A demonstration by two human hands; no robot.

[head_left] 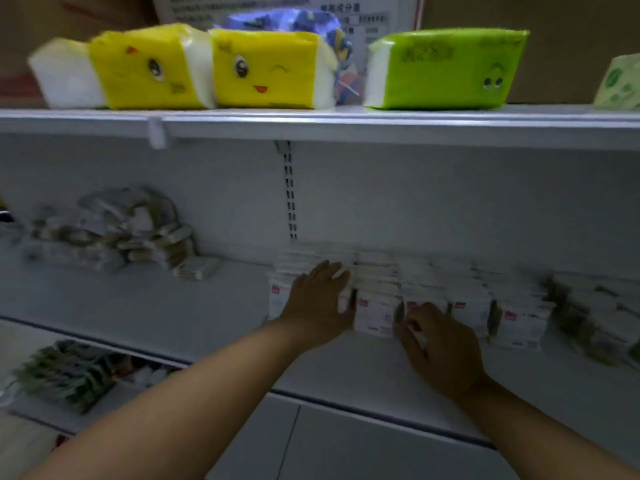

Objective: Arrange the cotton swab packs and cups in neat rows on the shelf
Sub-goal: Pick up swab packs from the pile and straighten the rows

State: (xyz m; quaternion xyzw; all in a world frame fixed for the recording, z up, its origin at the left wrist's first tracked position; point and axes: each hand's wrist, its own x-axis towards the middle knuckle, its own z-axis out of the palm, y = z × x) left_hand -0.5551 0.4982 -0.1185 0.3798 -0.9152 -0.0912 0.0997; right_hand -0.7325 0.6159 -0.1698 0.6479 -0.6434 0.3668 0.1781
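Note:
Several white cotton swab packs (pixel 469 308) with small red labels stand side by side in a row on the middle shelf (pixel 214 317). My left hand (pixel 317 301) lies flat with straight fingers against the leftmost stack of that row. My right hand (pixel 441 344) touches the front of a pack near the row's middle, fingers curled at its lower edge; whether it grips the pack is unclear. A loose heap of swab packs (pixel 114 230) lies at the shelf's left, and more packs (pixel 595 313) sit at the right end. The image is blurred.
On the top shelf (pixel 311 121) stand yellow tissue packs (pixel 207 69) and a green one (pixel 446 69). A lower shelf at the left holds dark green packs (pixel 65 374). The upright slotted rail (pixel 290 192) runs down the back wall.

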